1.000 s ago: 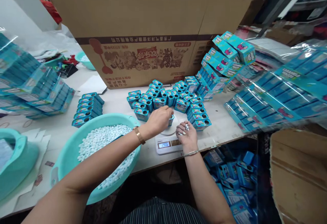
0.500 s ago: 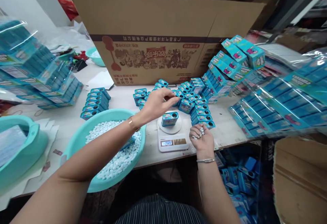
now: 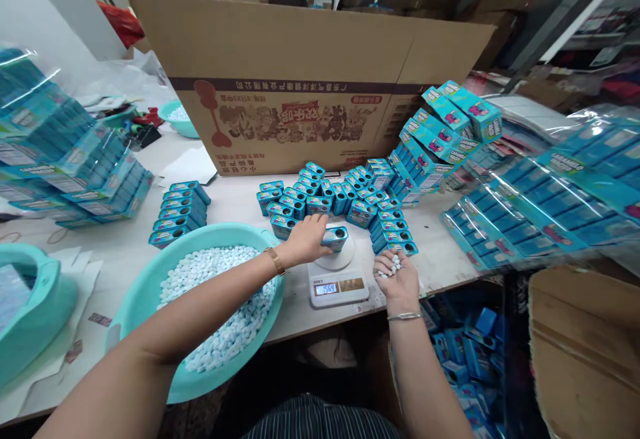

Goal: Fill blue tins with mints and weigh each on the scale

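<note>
My left hand (image 3: 306,240) is closed on the left end of a small blue box (image 3: 336,239), which is at the round plate of the white digital scale (image 3: 339,290). Whether the box rests on the plate or is slightly raised I cannot tell. Several white candies (image 3: 394,264) lie in my right hand (image 3: 400,282), palm up with curled fingers, just right of the scale. To the left stands a turquoise basin (image 3: 274,305) holding many white candies. Blue boxes with round dark openings are grouped behind the scale.
A large cardboard box (image 3: 300,45) stands at the back. Wrapped blue packs (image 3: 545,192) are stacked right, others (image 3: 65,152) left. A second turquoise basin (image 3: 65,299) sits at far left. Below the table's right edge is a bin of blue boxes (image 3: 465,352).
My left hand has come down from above the boxes behind the scale onto the box at the scale. My right hand still holds its candies. The view has shifted slightly.
</note>
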The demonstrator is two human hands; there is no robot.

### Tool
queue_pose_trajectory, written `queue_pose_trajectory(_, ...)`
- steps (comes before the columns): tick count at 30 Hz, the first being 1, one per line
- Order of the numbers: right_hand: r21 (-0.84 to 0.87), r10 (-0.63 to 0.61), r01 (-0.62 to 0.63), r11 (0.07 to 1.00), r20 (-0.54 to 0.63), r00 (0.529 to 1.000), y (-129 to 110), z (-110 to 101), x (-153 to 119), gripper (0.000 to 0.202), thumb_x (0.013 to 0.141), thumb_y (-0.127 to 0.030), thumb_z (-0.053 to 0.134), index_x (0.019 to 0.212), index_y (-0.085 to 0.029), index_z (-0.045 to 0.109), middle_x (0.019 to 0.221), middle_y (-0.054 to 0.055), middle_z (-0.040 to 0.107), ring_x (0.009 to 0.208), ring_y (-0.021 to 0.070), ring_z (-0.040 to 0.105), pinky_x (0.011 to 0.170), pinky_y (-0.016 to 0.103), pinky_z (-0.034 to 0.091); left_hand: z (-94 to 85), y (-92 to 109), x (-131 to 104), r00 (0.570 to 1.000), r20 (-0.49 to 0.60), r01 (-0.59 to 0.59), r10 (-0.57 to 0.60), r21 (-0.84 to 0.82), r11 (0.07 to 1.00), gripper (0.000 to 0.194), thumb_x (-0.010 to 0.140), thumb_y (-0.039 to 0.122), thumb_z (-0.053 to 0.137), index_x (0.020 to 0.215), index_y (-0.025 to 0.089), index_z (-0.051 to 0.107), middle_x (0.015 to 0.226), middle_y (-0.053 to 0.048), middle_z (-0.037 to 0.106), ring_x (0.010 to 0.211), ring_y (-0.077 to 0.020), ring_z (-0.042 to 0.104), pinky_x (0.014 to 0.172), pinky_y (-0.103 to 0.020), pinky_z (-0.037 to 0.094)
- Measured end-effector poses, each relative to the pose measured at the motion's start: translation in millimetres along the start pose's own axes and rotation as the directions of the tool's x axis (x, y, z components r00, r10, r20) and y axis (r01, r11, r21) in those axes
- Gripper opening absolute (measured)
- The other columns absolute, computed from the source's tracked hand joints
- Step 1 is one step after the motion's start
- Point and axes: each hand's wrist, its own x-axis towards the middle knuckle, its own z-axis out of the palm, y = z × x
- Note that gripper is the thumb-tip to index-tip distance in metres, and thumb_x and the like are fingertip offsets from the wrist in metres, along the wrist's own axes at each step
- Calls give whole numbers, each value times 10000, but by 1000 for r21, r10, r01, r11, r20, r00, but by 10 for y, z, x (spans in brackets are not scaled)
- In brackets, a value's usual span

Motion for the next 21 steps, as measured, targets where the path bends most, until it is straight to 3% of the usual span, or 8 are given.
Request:
queue_pose_trajectory(5,22,56,-54,998,-139,989,274,59,71,206,922,-243,388,736,-201,465,544,-58,466,355,56,372,319,144,252,119,32,111,998,58,36,-32,-54,998,388,819,350,637,1158,183,551,1140,-104,651,1043,-287,635,820,-350,504)
queue_pose_trajectory(9,-9,76,-78,997,-151,986,443,87,141,222,905,-232,399,693,-197,456,510,-57,462,339,53,359,317,134,222,-15,105,76,995,-95,-15,8,-74,997,358,783,225,613,1139,218,582,1101,-59,617,954,-241,652,771,-314,508)
queue_pose_trajectory(12,-56,87,-98,994,-168,982,558,143,225,203,872,-237,449,672,-202,446,477,-60,459,332,62,373,313,138,218,-156,216,23,976,-182,-124,122,2,992,387,783,133,555,1157,228,585,1098,-57,563,944,-210,627,777,-299,501)
queue_pose_trajectory(15,-98,65,-96,990,-280,958,664,236,315,184,874,-260,449,700,-204,472,476,-49,506,346,84,440,322,154,276,-203,324,8,966,-80,-232,244,140,963,269,795,74,501,1003,190,626,1008,-78,556,932,-216,601,779,-319,494)
queue_pose_trajectory(17,-102,64,-102,990,-323,944,709,281,366,183,886,-276,434,733,-200,501,484,-39,538,356,94,474,327,164,312,-192,361,19,967,-30,-244,254,181,953,215,802,80,502,950,174,626,970,-85,554,922,-226,592,761,-328,494)
queue_pose_trajectory(21,-145,49,-77,986,-184,982,706,257,435,192,863,-316,512,710,-204,484,479,-48,542,357,92,483,316,160,321,-206,355,20,972,-54,-213,227,189,958,179,818,129,515,950,180,625,975,-85,550,925,-230,581,756,-333,492)
